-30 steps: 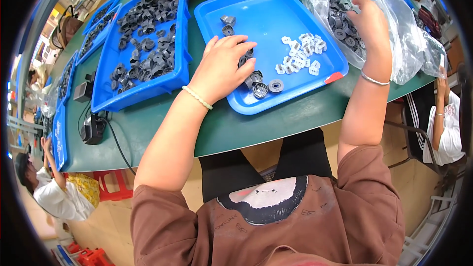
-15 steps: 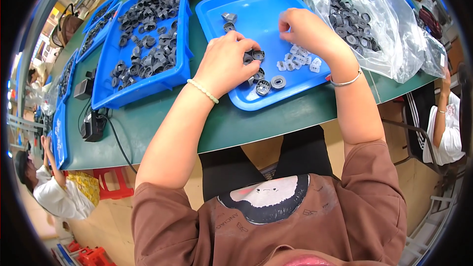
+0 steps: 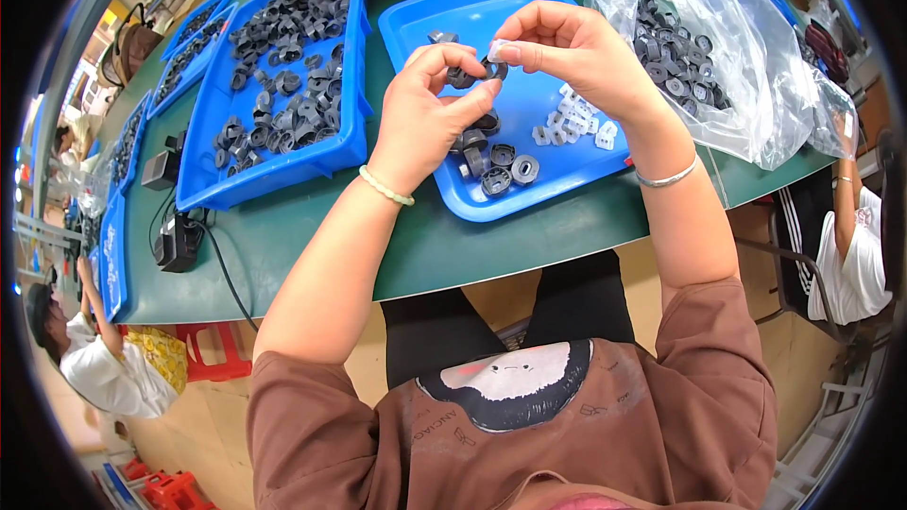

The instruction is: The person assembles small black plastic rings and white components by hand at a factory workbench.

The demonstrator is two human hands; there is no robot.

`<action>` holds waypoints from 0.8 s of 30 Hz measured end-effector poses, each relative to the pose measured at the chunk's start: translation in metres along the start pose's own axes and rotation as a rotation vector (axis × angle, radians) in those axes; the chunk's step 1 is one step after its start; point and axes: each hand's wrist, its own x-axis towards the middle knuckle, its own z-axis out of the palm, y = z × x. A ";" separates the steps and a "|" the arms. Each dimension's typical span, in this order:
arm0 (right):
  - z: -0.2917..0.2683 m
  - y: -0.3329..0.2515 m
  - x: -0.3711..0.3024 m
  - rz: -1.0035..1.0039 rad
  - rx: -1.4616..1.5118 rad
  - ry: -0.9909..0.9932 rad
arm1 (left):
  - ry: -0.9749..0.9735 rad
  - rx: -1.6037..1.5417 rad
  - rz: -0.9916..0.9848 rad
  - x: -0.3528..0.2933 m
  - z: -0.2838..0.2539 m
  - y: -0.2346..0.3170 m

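Over the shallow blue tray (image 3: 529, 99) both my hands meet. My left hand (image 3: 414, 118) is closed on a dark grey round plastic part (image 3: 495, 69), held between thumb and fingertips. My right hand (image 3: 590, 64) pinches a small white plastic piece (image 3: 498, 49) against the upper side of that part; whether it sits inside cannot be made out. Below my left hand, several dark grey round parts (image 3: 496, 181) lie in the tray, a lighter grey one (image 3: 524, 168) among them. Several white plastic pieces (image 3: 567, 121) are heaped near my right wrist.
To the left stands a deeper blue bin (image 3: 357, 123) full of dark grey parts. A clear plastic bag (image 3: 756, 85) of similar parts lies at the right. A black adapter and cable (image 3: 179, 244) rest on the green table (image 3: 472, 250). Other people sit at both sides.
My right hand has moved left and up, bringing a white piece to my left hand. My left hand has lifted a dark grey part off the tray.
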 end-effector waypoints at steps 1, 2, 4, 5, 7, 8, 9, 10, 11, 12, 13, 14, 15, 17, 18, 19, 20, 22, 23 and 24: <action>0.001 -0.001 -0.001 0.007 -0.033 0.025 | -0.013 -0.163 -0.044 0.001 -0.001 0.002; 0.001 -0.002 -0.001 0.014 -0.066 0.050 | -0.038 -0.231 -0.132 -0.001 -0.002 0.005; 0.003 0.003 -0.001 0.028 -0.019 0.028 | -0.042 -0.305 -0.207 0.000 -0.002 0.012; 0.005 0.007 -0.001 0.043 0.028 0.006 | -0.045 -0.378 -0.282 0.000 -0.002 0.014; 0.010 0.013 0.002 0.035 0.105 -0.001 | -0.087 -0.366 -0.263 0.000 -0.001 0.016; 0.011 0.013 0.003 0.023 0.081 0.016 | -0.127 -0.354 -0.245 -0.001 0.000 0.016; 0.012 0.013 0.004 0.010 0.058 0.032 | -0.126 -0.354 -0.246 -0.001 -0.001 0.015; 0.009 0.011 0.004 -0.018 0.020 0.078 | -0.077 -0.395 -0.293 0.001 -0.003 0.014; 0.008 0.009 0.003 -0.018 0.021 0.078 | -0.027 -0.436 -0.341 0.002 -0.004 0.014; 0.007 0.008 0.002 -0.007 0.011 0.101 | -0.032 -0.597 -0.401 0.003 -0.008 0.015; 0.007 0.006 0.002 0.002 0.002 0.123 | -0.031 -0.596 -0.401 0.004 -0.011 0.011; 0.008 0.005 0.002 0.017 0.009 0.096 | -0.065 -0.700 -0.378 0.005 -0.015 0.004; 0.010 0.005 0.003 0.016 0.009 0.094 | -0.100 -0.804 -0.354 0.005 -0.017 -0.001; 0.012 0.007 0.002 -0.008 0.017 0.076 | -0.074 -0.656 -0.309 0.006 -0.007 -0.001; 0.011 0.007 0.002 -0.008 0.016 0.078 | -0.101 -0.475 -0.237 0.003 -0.004 0.001; 0.011 0.007 0.001 -0.005 0.054 0.042 | -0.126 -0.293 -0.165 0.001 -0.001 0.004; 0.011 0.007 0.000 -0.003 0.092 0.006 | -0.132 -0.240 -0.152 -0.001 0.001 0.009; 0.013 0.008 0.000 -0.008 0.044 0.035 | -0.153 -0.148 -0.151 -0.002 0.000 0.010; 0.014 0.007 0.001 -0.014 -0.004 0.064 | -0.172 -0.055 -0.149 -0.003 -0.001 0.011; 0.014 0.006 0.000 -0.015 -0.003 0.063 | -0.171 -0.054 -0.149 -0.003 -0.001 0.010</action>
